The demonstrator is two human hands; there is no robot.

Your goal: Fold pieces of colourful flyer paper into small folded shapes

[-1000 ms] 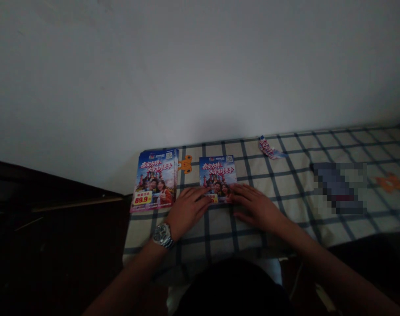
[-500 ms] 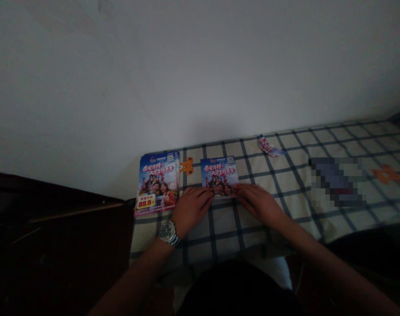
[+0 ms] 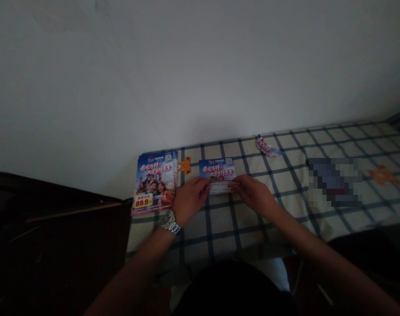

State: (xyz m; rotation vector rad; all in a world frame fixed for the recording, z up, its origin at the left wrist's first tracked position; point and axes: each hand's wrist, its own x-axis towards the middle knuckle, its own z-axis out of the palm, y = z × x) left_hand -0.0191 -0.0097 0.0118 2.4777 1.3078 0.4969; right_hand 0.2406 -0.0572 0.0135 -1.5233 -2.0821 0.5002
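Note:
A blue printed flyer (image 3: 217, 169) lies on the checked cloth in front of me, its near part folded up so that a pale underside shows along the lower edge. My left hand (image 3: 193, 195), with a metal watch (image 3: 169, 221) at the wrist, pinches the left end of that fold. At the right end, my right hand (image 3: 251, 191) has its fingers closed on the paper. Left of my left hand sits a stack of matching flyers (image 3: 156, 182), the top one marked 89.9.
The checked cloth (image 3: 219, 237) covers a long surface against a pale wall (image 3: 200, 74). Toward the back right lies a crumpled blue, white and red piece (image 3: 264, 145). A blurred-out dark object (image 3: 333, 182) is farther right. Dark floor (image 3: 71, 254) shows at the left.
The near part of the flyer has been folded further up, hiding the printed picture and showing the pale side. Both hands have moved slightly away from me with it.

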